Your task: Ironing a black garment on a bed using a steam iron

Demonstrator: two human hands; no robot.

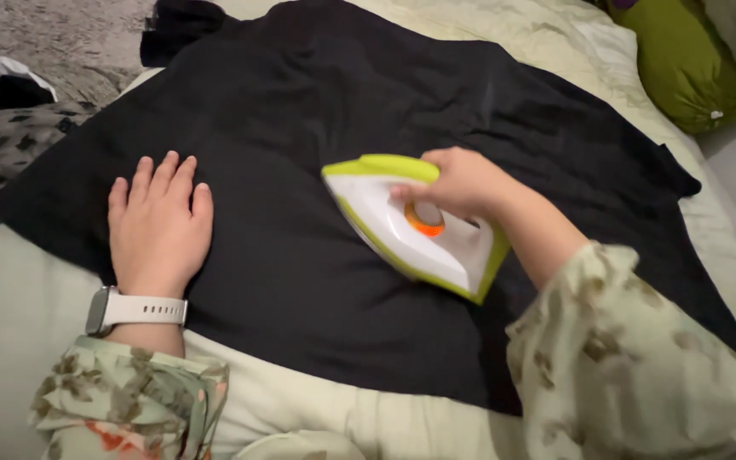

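Cloth lies spread on a bed sheet, filling the middle of the view. Left hand rests flat on the cloth, left of centre, w/ a wristwatch just behind it at the cloth's near edge. Right hand grips an iron sitting on the cloth, right of centre, tip pointing left; hands well apart. Pillow at far right, beyond the cloth. Patterned fabric far left, beside the cloth. Floor at top left, behind the bed.
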